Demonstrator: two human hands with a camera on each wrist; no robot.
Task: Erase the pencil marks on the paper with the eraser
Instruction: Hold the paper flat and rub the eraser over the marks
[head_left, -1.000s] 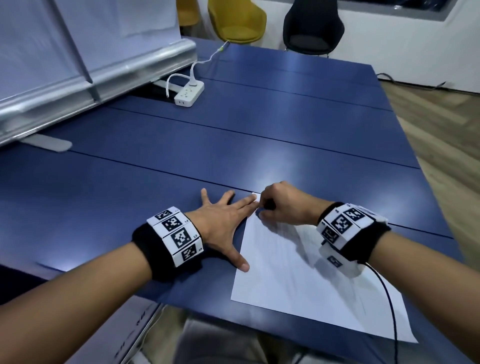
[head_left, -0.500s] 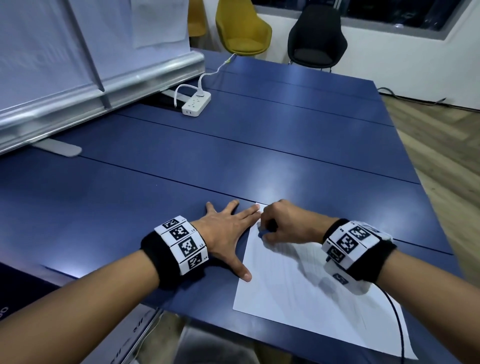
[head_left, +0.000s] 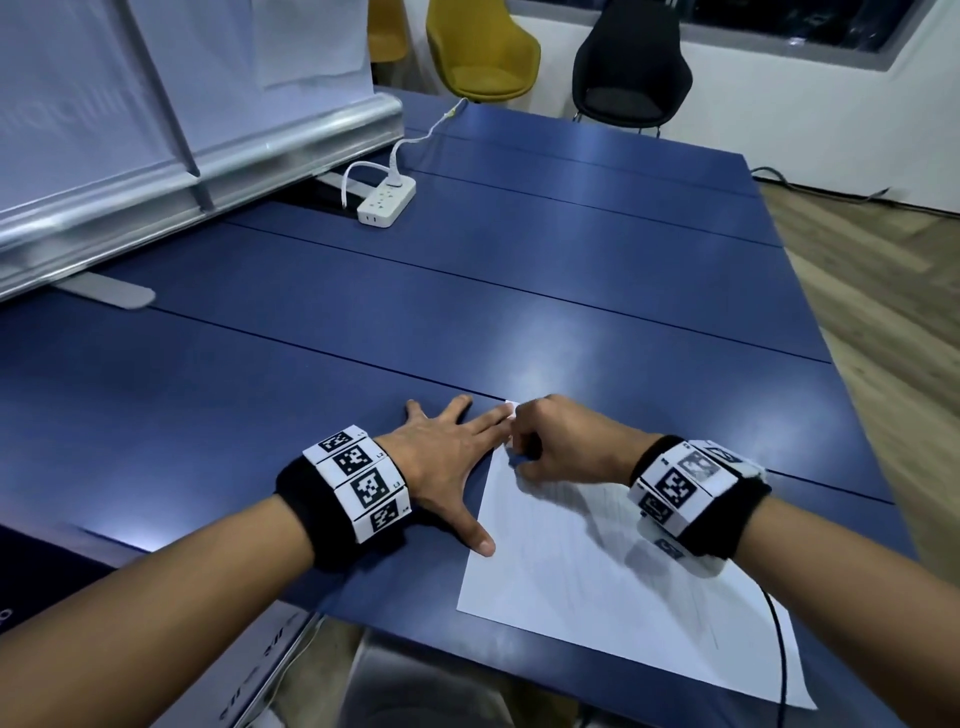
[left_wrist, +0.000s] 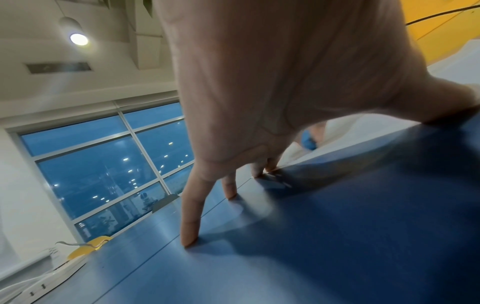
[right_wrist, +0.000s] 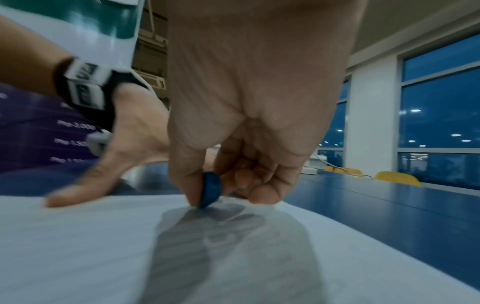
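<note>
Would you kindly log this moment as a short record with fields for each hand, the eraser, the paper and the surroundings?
left hand: left hand spread flat, fingers straight, fingertips at the paper's far left corner, thumb at its left edge
right hand: right hand pinches the eraser
eraser: blue eraser, lower edge on the paper
paper: white paper flat on the blue table, faint pencil marks visible
surroundings: white power strip far on the table

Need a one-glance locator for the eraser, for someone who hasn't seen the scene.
Start at the dark blue table, then the white paper sheet at its near edge. At the sheet's far left corner, the right hand pinches a small round blue eraser, the only blue thing touching the paper.
</note>
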